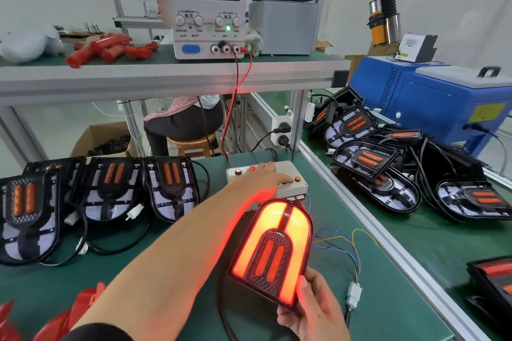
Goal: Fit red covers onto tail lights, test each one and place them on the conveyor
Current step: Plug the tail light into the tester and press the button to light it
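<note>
1. On the green bench [166, 252], your right hand [313, 313] grips the lit tail light [273, 250] by its lower right edge, thumb curled over the red cover.
2. Your left hand [266, 174] lies on the switch box [277, 183] behind the light, fingers straight, fingertips at the buttons.
3. Power supply [206, 8] reads 0.112 A, 12.00 V.
4. Uncovered tail lights [110, 188] sit in a row at left; more are piled on the conveyor [415, 243] at right.
5. Spare red covers [63, 318] lie at the near left edge.

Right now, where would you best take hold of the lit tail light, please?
Probably by the lit tail light's flat lower edge, from the near right, where the right hand already grips it. The left hand and test box crowd its rounded far end.
</note>
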Available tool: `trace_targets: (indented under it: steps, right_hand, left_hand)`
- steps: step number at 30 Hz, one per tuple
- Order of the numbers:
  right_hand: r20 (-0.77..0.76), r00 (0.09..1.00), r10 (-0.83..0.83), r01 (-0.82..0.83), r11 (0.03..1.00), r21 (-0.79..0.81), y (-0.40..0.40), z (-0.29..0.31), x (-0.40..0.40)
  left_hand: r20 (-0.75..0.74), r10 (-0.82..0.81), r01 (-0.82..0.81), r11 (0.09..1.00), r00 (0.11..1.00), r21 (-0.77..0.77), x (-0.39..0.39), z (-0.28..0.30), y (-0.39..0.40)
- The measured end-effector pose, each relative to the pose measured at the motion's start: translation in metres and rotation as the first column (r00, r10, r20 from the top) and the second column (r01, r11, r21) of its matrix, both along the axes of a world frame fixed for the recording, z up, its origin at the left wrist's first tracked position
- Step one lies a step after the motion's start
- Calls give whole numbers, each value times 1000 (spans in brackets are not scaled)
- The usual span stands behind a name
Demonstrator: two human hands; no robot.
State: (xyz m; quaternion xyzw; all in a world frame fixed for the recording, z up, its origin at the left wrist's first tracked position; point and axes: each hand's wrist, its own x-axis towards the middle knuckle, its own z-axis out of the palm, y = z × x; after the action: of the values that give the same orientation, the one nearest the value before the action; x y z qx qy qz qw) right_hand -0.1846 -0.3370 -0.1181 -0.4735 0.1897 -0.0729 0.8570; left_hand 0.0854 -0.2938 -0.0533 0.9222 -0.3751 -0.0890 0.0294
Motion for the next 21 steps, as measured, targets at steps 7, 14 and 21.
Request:
trace_targets:
  steps: [7,14,21]
  right_hand:
    - [-1,1000,-12,12,1000,-10,2,2,-2]
    - [-5,1000,-13,13,1000,3,1,0,-1]
    - [-11,1000,2,-2,1000,-1,0,-1,-1]
  left_hand:
    - [-3,6,-6,1000,1000,-29,3,-8,3]
    - [-12,-2,2,1000,1000,-28,3,-6,2]
    - [19,-33,33,999,999,-4,1,-4,2]
